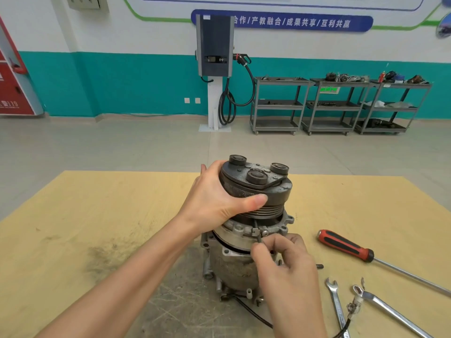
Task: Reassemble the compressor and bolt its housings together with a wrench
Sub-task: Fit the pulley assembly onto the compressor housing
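Note:
The compressor [234, 267] stands upright on the yellow table [97, 215], its dark clutch pulley [263, 189] on top. My left hand [214, 198] grips the pulley's left side, thumb across the grooved rim. Lower down, my right hand [283, 264] pinches a thin black wire [258, 236] at a small clip on the front housing flange [244, 230]. A dark seam shows between the front housing and the body. Two wrenches lie to the right: an open-end one [336, 301] and a ring one [388, 311].
A red-handled screwdriver [346, 245] lies right of the compressor. A small dark bolt [319, 266] lies beside my right hand. A black cable with a frayed connector [352, 307] trails from the compressor's base. Beyond the table are tool carts [334, 106] and a wall charger [214, 45].

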A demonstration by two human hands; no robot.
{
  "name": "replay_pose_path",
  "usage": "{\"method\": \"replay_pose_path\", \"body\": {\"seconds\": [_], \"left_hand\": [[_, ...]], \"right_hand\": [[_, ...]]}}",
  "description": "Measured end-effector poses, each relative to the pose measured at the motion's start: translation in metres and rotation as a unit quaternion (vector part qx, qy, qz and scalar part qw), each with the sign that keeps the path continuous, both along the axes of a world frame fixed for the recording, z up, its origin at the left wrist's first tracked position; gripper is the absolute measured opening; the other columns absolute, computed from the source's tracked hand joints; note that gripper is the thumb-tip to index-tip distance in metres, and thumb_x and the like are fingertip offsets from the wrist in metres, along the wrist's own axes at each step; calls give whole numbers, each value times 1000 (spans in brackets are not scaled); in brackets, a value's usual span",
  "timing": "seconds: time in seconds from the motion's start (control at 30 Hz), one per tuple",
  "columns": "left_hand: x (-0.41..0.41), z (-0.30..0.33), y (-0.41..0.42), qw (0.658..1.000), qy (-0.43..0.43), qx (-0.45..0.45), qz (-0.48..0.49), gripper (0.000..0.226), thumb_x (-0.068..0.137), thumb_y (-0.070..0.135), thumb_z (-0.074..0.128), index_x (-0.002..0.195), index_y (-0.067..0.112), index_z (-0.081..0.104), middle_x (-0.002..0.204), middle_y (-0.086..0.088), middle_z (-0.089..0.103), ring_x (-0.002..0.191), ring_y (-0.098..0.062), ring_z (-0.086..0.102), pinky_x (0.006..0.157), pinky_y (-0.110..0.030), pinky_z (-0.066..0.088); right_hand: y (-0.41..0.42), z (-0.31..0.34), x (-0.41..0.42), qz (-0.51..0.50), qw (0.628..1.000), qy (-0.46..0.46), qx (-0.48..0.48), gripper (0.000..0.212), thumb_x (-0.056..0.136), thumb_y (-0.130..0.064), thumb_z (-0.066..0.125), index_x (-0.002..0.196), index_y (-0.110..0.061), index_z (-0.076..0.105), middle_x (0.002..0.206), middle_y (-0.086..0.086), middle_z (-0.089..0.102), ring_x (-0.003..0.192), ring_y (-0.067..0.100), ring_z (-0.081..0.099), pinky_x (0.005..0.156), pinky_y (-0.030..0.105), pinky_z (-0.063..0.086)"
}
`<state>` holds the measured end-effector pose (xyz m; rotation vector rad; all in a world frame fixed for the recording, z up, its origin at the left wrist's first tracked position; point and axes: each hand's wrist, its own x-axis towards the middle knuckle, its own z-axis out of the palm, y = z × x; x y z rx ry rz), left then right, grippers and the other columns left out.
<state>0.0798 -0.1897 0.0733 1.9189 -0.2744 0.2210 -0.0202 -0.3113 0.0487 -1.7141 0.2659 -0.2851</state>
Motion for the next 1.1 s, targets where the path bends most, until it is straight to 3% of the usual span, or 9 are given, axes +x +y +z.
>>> {"method": "replay_pose_path", "body": {"seconds": [0.17, 0.27, 0.4, 0.53, 0.63, 0.7, 0.87, 0.97, 1.1], "left_hand": [[2, 1, 0, 1000, 2, 5, 0, 78, 36, 70, 80, 102, 37, 56, 105, 14, 67, 124, -25, 54, 107, -48, 42], [3, 0, 0, 1000, 8, 7, 2, 78, 35, 72, 80, 102, 39, 55, 110, 11, 67, 128, -27, 51, 109, -49, 40], [3, -2, 0, 1000, 10, 0, -1, 81, 35, 72, 80, 104, 38, 55, 111, 10, 67, 129, -26, 51, 109, -48, 41], [2, -1, -1, 1000, 8, 0, -10, 89, 38, 72, 80, 115, 34, 55, 115, 7, 66, 130, -27, 48, 108, -49, 41], [0, 0, -1, 1000, 6, -1, -22, 95, 40, 71, 78, 119, 26, 55, 117, 5, 67, 133, -29, 47, 112, -52, 36], [-1, 1, -1, 1000, -7, 8, -15, 89, 41, 71, 76, 115, 27, 55, 110, 9, 68, 129, -21, 50, 115, -51, 30], [-6, 0, -1, 998, -45, 42, -2, 77, 43, 71, 70, 108, 37, 51, 101, 21, 66, 117, 0, 54, 122, -44, 10], [-11, -8, 1, 994, -97, 57, -4, 74, 43, 68, 71, 108, 45, 44, 102, 26, 64, 117, 11, 50, 122, -35, -8], [-7, -15, 5, 993, -114, 23, -24, 84, 46, 64, 73, 120, 32, 48, 110, 16, 68, 123, -8, 56, 122, -38, -12]], "right_hand": [[-16, 15, -1, 66, 997, 38, -1, 22, 70, -20, 64, 48, -21, 58, 80, -2, 50, 47, -2, 43, 51, 16, 34], [-24, 17, -5, 111, 989, 55, -76, 22, 74, -31, 67, 54, -24, 60, 81, -6, 53, 59, 0, 46, 58, 20, 33], [-52, 17, -12, 67, 981, -17, -182, 31, 62, -74, 51, 80, -51, 62, 84, -10, 61, 82, 5, 55, 70, 24, 39], [-75, 29, 23, 27, 988, -121, -89, 58, 75, -80, 51, 118, -42, 56, 110, -25, 60, 107, -3, 55, 88, 37, 49], [-63, 36, 61, 145, 984, -77, -67, 90, 68, -81, 43, 143, -31, 38, 129, -19, 49, 107, -15, 48, 84, 9, 41], [-52, 33, 74, 195, 978, -68, -30, 90, 66, -83, 41, 137, -27, 46, 123, -20, 57, 97, -17, 54, 71, 3, 43], [-40, 14, 85, 184, 971, -141, 62, 63, 74, -70, 56, 109, -18, 62, 104, 0, 73, 99, 15, 69, 83, 29, 55], [-38, 8, 82, 160, 966, -196, 44, 47, 80, -61, 51, 108, -25, 62, 101, -5, 72, 97, 11, 68, 77, 21, 53], [-34, 12, 78, 148, 965, -214, -12, 41, 81, -66, 43, 104, -35, 57, 94, -27, 69, 89, -7, 64, 70, 7, 46]]}}
